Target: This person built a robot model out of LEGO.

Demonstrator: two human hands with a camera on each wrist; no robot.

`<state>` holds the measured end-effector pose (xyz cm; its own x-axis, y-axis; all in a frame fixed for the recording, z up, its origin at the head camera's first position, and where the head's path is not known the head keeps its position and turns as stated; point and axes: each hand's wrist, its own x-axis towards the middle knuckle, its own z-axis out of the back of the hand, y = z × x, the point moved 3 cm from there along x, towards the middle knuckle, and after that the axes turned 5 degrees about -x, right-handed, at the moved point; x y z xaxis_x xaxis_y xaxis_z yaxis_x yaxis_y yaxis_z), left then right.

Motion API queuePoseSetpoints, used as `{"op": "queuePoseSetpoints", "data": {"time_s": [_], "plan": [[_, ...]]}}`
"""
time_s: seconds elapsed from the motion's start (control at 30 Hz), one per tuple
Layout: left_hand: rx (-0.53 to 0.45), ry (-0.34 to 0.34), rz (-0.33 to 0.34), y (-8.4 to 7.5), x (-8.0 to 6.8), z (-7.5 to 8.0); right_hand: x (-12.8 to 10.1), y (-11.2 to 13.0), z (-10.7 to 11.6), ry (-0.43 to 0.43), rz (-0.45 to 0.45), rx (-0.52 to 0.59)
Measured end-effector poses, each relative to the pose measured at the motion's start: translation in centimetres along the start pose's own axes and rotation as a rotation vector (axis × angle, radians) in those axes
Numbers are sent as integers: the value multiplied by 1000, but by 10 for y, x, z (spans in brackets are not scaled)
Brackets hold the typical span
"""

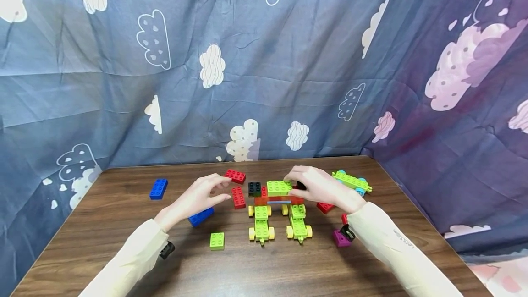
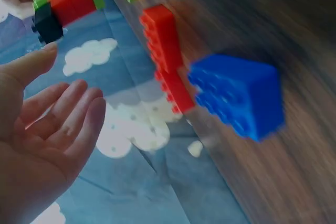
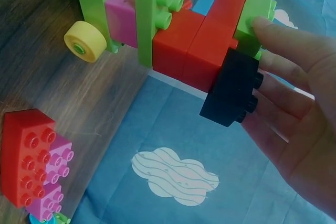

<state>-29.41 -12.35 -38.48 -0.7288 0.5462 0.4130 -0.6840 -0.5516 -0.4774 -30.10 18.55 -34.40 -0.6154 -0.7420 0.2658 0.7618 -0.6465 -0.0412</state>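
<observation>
A built structure of toy bricks stands mid-table: two green wheeled bases with yellow wheels carry red bricks stacked above them. On top sit a light green brick and, at the ends, black bricks. My right hand pinches the green brick, thumb on its near side and fingers behind, beside one black brick. To the left of the structure my left hand hovers with relaxed fingers, holding nothing. In the left wrist view its palm shows bare, the thumb pointing toward the other black brick.
Loose red bricks lie behind and beside my left hand, with a blue brick under it and another farther left. A small green brick lies in front. At right are a green wheeled base and a purple brick.
</observation>
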Motion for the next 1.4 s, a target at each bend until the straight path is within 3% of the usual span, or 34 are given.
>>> {"op": "queuePoseSetpoints", "data": {"time_s": [0.17,0.5,0.73,1.13,1.4], "plan": [[10,19,21,15,-17,7,0,0,1,0,6,-4],[36,167,111,39,-42,8,0,2,2,-9,13,-32],[102,189,164,48,-53,1,-1,2,1,-4,10,-23],[172,192,131,51,-56,-2,-2,2,0,-18,4,-35],[180,187,227,61,-65,9,-3,-1,0,-18,2,-23]]}}
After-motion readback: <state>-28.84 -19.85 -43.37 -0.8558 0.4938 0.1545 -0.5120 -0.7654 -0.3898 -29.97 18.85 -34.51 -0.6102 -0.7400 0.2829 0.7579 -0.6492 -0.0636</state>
